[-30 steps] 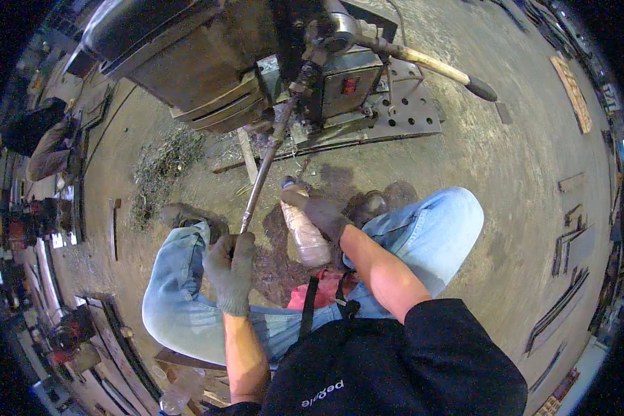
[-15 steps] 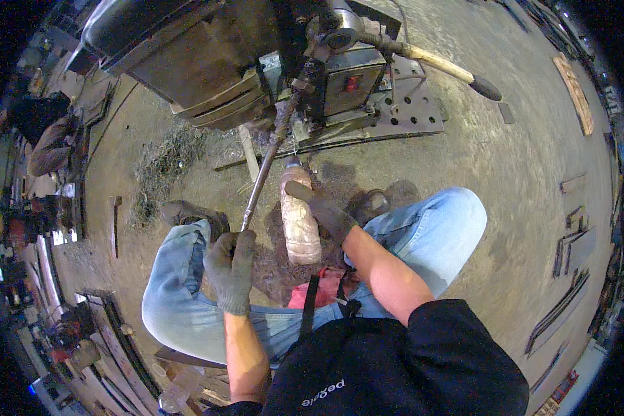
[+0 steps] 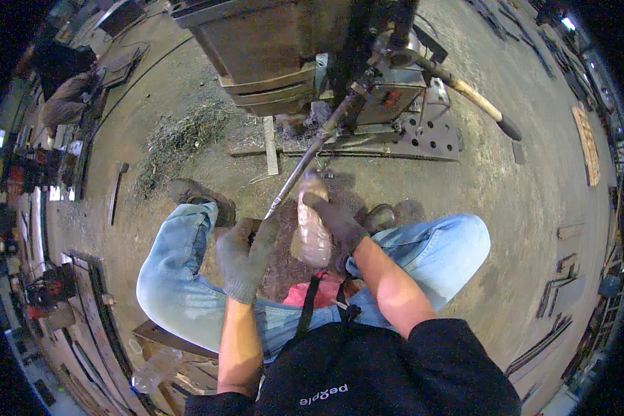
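A long metal rod (image 3: 305,158) running up into the machine (image 3: 312,55) is gripped at its lower end by the gloved left hand (image 3: 245,255). A plastic bottle (image 3: 312,225) is clasped by the right hand (image 3: 340,220), tipped toward the rod; pouring appears underway, not finished.

A: Gloves?
B: Both grey, on the left hand (image 3: 245,255) and the right hand (image 3: 338,220). The rod (image 3: 305,163) is dull grey steel.
A: The bottle (image 3: 312,227)?
B: Clear plastic, murky whitish-brown.
A: Clothes?
B: Faded light-blue jeans (image 3: 187,277), black shirt (image 3: 395,378) with white lettering, dark straps over a red patch (image 3: 326,295).
A: The machine (image 3: 291,48)?
B: Rusty brown-grey; its lever (image 3: 475,104) has a tan handle and black knob. The floor (image 3: 527,194) is grey-brown.
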`<state>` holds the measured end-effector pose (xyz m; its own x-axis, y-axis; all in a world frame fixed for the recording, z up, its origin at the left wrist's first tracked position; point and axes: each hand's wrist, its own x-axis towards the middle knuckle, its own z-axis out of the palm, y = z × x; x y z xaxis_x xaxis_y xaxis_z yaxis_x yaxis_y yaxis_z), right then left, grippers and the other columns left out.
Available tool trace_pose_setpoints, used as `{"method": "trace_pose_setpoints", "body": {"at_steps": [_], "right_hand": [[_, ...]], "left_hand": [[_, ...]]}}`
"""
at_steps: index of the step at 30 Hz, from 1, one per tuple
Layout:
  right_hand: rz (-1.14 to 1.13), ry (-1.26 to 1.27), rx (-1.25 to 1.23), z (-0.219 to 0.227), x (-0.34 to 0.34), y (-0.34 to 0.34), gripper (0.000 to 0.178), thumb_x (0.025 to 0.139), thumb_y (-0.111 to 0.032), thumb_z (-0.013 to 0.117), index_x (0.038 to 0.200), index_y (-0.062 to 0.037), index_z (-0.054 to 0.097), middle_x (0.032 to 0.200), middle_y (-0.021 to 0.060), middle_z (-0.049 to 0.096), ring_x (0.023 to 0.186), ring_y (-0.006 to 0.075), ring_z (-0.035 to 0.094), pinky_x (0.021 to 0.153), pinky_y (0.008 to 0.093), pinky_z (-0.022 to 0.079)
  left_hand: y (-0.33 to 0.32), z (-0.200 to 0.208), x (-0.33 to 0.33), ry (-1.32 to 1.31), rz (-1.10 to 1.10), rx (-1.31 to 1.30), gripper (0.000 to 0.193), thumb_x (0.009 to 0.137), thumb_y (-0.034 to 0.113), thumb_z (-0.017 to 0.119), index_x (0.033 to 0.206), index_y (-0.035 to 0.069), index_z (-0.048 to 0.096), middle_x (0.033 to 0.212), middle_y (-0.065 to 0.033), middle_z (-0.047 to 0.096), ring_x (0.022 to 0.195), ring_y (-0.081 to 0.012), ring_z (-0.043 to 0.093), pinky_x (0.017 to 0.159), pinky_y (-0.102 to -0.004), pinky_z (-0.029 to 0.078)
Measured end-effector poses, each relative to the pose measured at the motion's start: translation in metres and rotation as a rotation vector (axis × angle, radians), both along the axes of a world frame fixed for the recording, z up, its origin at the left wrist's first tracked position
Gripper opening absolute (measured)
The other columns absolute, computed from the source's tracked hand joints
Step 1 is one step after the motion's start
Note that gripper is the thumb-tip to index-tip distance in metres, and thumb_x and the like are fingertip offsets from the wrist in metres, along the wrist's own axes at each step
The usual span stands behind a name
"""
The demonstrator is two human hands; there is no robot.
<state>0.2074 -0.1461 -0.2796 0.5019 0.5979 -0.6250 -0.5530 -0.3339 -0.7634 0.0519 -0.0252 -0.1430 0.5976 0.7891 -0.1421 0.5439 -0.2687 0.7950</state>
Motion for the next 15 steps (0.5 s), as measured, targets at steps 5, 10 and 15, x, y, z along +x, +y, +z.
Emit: {"method": "trace_pose_setpoints", "body": {"at_steps": [5, 10, 15], "right_hand": [[-0.008, 0.456, -0.100, -0.052, -0.015, -0.005, 0.034, 0.092, -0.039, 0.073, 0.112, -0.0112, 0.068, 0.088, 0.0012, 0.069, 0.073, 0.0151, 0.064, 0.066, 0.0331, 0.056], [0.015, 0.302, 0.063, -0.008, 0.008, 0.009, 0.035, 0.098, -0.042, 0.066, 0.108, -0.0084, 0.069, 0.085, 0.0024, 0.069, 0.064, 0.0162, 0.065, 0.058, 0.0309, 0.055], [-0.022, 0.391, 0.123, -0.035, 0.002, 0.006, 0.029, 0.102, -0.035, 0.061, 0.116, -0.0101, 0.067, 0.093, 0.0013, 0.069, 0.080, 0.0165, 0.067, 0.072, 0.0312, 0.057]], "left_hand": [[0.005, -0.002, -0.006, 0.085, 0.065, -0.100, 0.051, 0.088, 0.052, 0.070, 0.088, 0.001, 0.075, 0.065, -0.0162, 0.066, 0.063, -0.0284, 0.067, 0.060, -0.0417, 0.049], [0.004, -0.009, -0.007, -0.007, -0.077, 0.126, 0.037, 0.089, 0.042, 0.068, 0.086, 0.005, 0.072, 0.072, -0.0169, 0.069, 0.064, -0.0354, 0.066, 0.058, -0.0449, 0.048], [0.009, -0.003, -0.010, 0.126, -0.125, 0.061, 0.047, 0.090, 0.057, 0.063, 0.090, 0.011, 0.072, 0.077, -0.0163, 0.069, 0.073, -0.0405, 0.068, 0.063, -0.0499, 0.051]]}}
